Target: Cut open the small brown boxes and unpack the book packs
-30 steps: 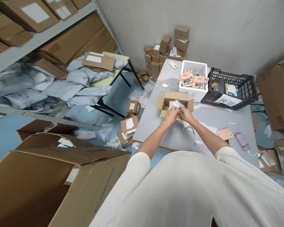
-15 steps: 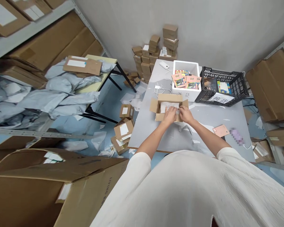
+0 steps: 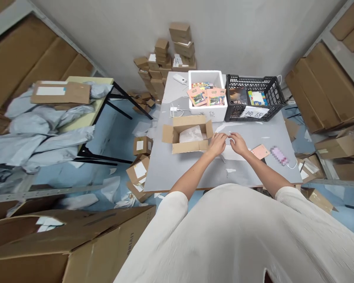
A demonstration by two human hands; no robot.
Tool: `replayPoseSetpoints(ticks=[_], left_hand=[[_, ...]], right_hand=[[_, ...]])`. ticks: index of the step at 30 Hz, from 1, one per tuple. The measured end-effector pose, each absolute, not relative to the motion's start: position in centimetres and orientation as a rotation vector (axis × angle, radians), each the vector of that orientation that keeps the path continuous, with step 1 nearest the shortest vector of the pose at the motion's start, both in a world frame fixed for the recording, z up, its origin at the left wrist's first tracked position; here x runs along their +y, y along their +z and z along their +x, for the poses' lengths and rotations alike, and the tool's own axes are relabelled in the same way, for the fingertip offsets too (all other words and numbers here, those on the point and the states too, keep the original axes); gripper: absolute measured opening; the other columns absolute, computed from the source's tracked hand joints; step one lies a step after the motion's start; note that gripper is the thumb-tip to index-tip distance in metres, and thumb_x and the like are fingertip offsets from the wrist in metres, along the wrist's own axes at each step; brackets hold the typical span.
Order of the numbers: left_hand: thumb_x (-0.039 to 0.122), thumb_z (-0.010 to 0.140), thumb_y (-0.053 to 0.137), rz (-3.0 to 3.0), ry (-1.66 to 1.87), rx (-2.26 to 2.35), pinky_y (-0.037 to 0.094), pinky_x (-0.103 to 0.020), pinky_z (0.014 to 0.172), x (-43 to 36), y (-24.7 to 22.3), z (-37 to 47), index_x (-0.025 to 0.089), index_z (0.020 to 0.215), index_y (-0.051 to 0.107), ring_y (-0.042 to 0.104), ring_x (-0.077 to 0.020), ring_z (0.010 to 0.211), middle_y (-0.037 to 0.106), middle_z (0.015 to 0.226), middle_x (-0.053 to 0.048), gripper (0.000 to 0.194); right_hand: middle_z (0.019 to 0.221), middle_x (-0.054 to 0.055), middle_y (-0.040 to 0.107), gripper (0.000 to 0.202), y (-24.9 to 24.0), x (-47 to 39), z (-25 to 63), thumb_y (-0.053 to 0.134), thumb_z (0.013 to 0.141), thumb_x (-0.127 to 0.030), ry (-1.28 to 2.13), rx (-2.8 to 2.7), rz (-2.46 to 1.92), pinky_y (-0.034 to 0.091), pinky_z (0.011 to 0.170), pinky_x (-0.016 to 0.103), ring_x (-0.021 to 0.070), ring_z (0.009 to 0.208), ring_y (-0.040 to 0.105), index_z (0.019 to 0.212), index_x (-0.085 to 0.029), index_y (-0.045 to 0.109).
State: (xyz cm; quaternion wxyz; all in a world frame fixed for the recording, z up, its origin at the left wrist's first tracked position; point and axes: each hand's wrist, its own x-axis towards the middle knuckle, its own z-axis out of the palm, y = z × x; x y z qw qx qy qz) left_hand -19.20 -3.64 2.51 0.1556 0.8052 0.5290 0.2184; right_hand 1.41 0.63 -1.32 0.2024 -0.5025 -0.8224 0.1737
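An open cardboard box [image 3: 181,147] stands on the table with its flaps spread. White paper [image 3: 191,134] lies inside it, and whatever is under that paper is hidden. Just right of the box, my left hand [image 3: 218,144] has its fingers bent inward. Close beside it, my right hand [image 3: 238,144] is curled the same way, the fingertips of both almost meeting. Between and below them shows a white sheet of paper [image 3: 232,154], whose upper edge appears pinched in the fingers of both hands.
Behind the box stand a white foam box [image 3: 208,114] of colourful packs and a black crate [image 3: 255,114]. To the right lie a pink phone-like item [image 3: 260,151] and a blurred purple item [image 3: 279,155]. Stacked cartons [image 3: 156,74] line the wall; a large carton [image 3: 106,239] is at left.
Both hands have left the inside of the cardboard box and moved right, to the white sheet beside it. My view has shifted to the right.
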Motion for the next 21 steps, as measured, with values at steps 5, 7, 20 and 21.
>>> replayPoseSetpoints(ticks=[5, 7, 20, 21], left_hand=[[0.009, 0.102, 0.047, 2.261, 0.450, 1.443, 0.042, -0.048, 0.124, -3.1, 1.3, -12.3, 0.024, 0.148, 0.065, 0.061, -0.0293, 0.141, 0.067, 0.150, -0.012, 0.051], [0.011, 0.103, 0.046, 2.227, 0.374, 1.424, 0.045, -0.048, 0.121, -3.1, 0.5, -9.7, 0.023, 0.149, 0.065, 0.061, -0.0303, 0.140, 0.065, 0.152, -0.013, 0.051], [0.015, 0.101, 0.054, 2.067, -0.039, 1.336, 0.050, -0.047, 0.116, -3.8, -5.8, 4.5, 0.022, 0.153, 0.059, 0.063, -0.0332, 0.139, 0.061, 0.157, -0.016, 0.053], [0.015, 0.101, 0.054, 2.053, -0.068, 1.327, 0.050, -0.047, 0.116, -4.0, -6.1, 5.4, 0.021, 0.151, 0.060, 0.063, -0.0330, 0.139, 0.061, 0.158, -0.016, 0.051]], right_hand=[[0.145, 0.017, 0.068, 0.044, -2.4, -0.3, 9.2, 0.046, 0.102, -0.022, 0.588, -2.270, -1.634, 0.051, 0.117, 0.053, 0.0346, 0.133, 0.063, 0.135, -0.019, 0.075], [0.145, 0.017, 0.069, 0.045, -3.0, -0.6, 12.2, 0.046, 0.102, -0.022, 0.637, -2.255, -1.725, 0.051, 0.116, 0.052, 0.0344, 0.132, 0.063, 0.137, -0.018, 0.075], [0.157, 0.020, 0.063, 0.048, -8.9, -0.7, 26.5, 0.056, 0.098, -0.022, 0.879, -2.298, -2.144, 0.048, 0.118, 0.054, 0.0384, 0.142, 0.057, 0.144, -0.017, 0.071], [0.160, 0.021, 0.059, 0.050, -9.2, -0.7, 27.1, 0.057, 0.097, -0.023, 0.876, -2.303, -2.161, 0.048, 0.118, 0.056, 0.0397, 0.143, 0.055, 0.145, -0.017, 0.069]])
